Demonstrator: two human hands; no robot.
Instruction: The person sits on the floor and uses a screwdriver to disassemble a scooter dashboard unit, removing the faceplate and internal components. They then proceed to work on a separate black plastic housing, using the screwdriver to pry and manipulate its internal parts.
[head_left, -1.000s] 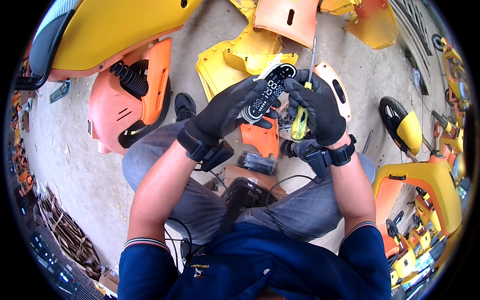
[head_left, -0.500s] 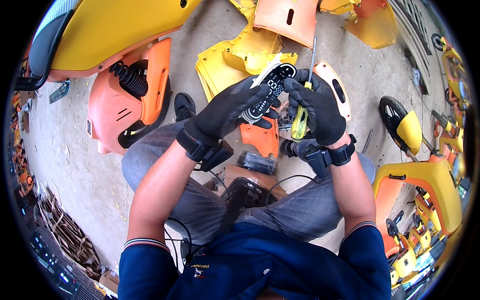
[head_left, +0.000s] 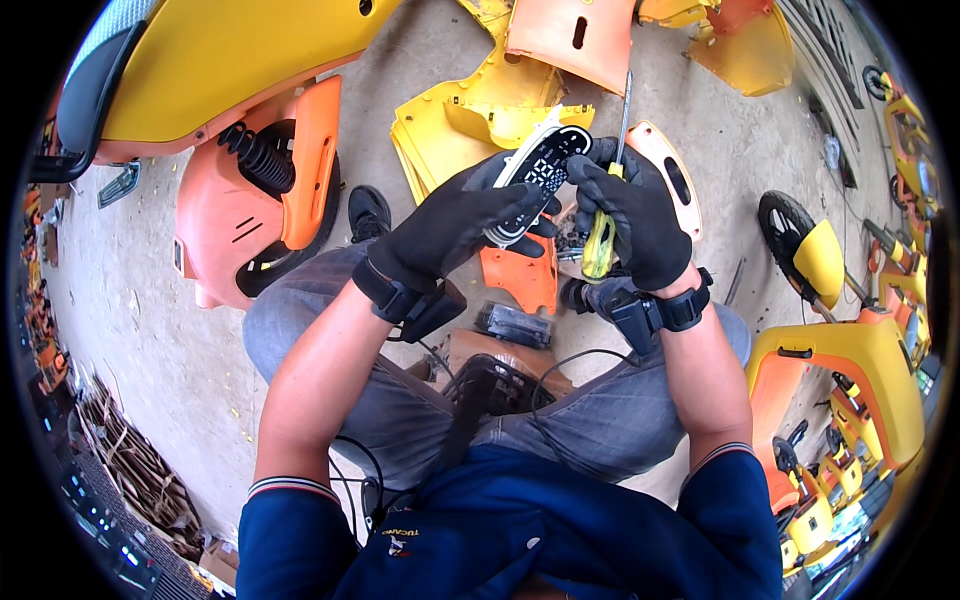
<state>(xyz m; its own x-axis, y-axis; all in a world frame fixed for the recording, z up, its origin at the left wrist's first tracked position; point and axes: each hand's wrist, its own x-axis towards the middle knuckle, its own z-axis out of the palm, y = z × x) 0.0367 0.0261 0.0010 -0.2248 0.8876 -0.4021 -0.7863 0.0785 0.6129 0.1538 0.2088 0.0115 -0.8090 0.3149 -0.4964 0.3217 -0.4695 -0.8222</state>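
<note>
Left thumb has shifted down across the face of the white-rimmed digital display panel [head_left: 553,166], covering more of its near end; the screwdriver [head_left: 599,248] shows no clear movement. Panel location: held above the concrete floor [head_left: 420,55], between the knees, tilted, far end toward the right.

Left hand [head_left: 450,215]: black-gloved, thumb over the face, remaining fingers curled behind, some tips showing past the panel's right edge. Right hand [head_left: 640,220]: gloved fingers wrapped on the yellow handle, shaft pointing away from the body; its fingertips lie at the panel's far end, contact not determinable.

Risks, as judged: a loosened left grip could let the smooth rim slide, dropping the panel onto the floor or the orange plastic panel [head_left: 520,278] below, with cracking likely. An inward turn of the right wrist could bring the bare shaft across the display and scratch it. Levering with the near-end grip alone could twist the housing.
</note>
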